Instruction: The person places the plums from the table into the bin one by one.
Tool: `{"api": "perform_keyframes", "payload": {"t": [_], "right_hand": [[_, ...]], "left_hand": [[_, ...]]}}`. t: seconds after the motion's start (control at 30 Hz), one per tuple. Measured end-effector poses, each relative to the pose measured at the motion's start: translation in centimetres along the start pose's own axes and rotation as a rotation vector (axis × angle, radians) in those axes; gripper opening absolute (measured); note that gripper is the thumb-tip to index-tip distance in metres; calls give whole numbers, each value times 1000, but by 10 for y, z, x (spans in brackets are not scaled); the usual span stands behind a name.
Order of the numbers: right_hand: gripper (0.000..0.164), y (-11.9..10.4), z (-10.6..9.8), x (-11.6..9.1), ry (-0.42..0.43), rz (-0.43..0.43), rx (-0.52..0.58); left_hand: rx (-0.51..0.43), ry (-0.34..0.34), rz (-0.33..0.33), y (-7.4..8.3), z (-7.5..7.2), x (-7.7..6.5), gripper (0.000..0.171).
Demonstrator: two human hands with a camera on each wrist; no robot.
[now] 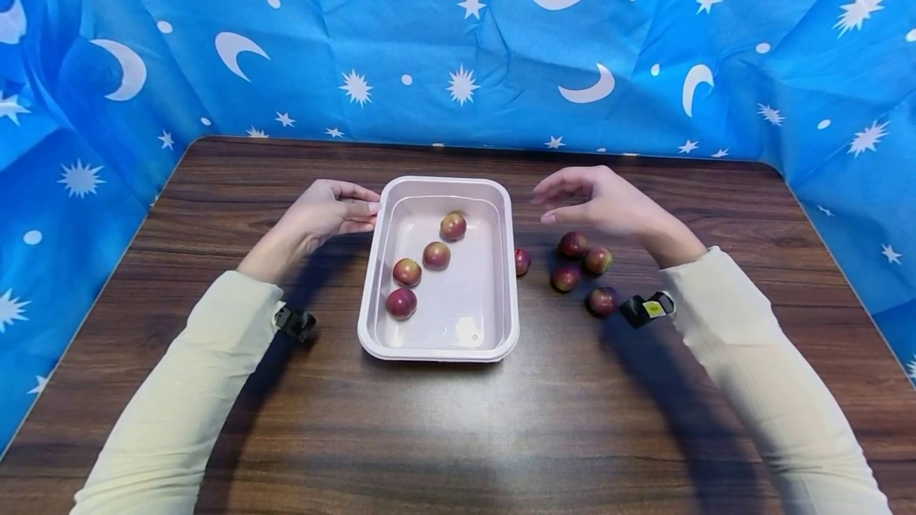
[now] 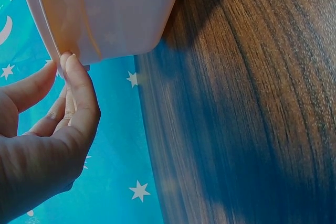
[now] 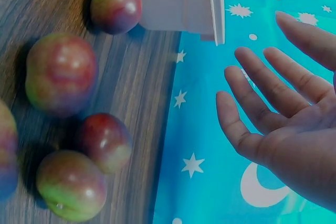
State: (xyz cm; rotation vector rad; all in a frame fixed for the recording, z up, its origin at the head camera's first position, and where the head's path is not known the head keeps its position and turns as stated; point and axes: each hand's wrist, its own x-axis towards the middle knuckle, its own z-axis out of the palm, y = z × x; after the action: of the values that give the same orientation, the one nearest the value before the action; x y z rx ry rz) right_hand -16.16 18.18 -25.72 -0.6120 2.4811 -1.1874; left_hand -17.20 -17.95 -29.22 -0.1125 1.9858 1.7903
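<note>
A white plastic tray (image 1: 487,347) stands in the middle of the table with several red-green plums (image 1: 401,303) lying in its left and upper part. My left hand (image 1: 331,215) pinches the tray's left rim near the far corner; the left wrist view has the thumb and fingertips (image 2: 73,72) at that rim. Past the tray's right side, my right hand (image 1: 601,199) hovers with nothing in it, its fingers (image 3: 252,98) spread and relaxed. Several more plums (image 1: 565,277) rest on the table below that hand, one plum (image 1: 522,261) close against the tray's right wall.
The dark wood-grain table (image 1: 444,435) has rounded far corners. A blue cloth (image 1: 429,38) with white moons and stars hangs behind it and along both sides. Black wrist cameras (image 1: 646,309) hang below the cream sleeves (image 1: 766,364).
</note>
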Motion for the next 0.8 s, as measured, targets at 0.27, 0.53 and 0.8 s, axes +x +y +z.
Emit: {"api": "perform_keyframes", "payload": {"t": [0.27, 0.53, 0.8], "right_hand": [[32, 7, -8, -11, 29, 22, -8], [33, 16, -16, -19, 44, 57, 11], [31, 25, -21, -27, 66, 67, -12]], "left_hand": [[-4, 0, 5, 0, 0, 0, 35], [-24, -1, 14, -2, 0, 1, 32], [-28, 1, 12, -2, 0, 1, 31]]}}
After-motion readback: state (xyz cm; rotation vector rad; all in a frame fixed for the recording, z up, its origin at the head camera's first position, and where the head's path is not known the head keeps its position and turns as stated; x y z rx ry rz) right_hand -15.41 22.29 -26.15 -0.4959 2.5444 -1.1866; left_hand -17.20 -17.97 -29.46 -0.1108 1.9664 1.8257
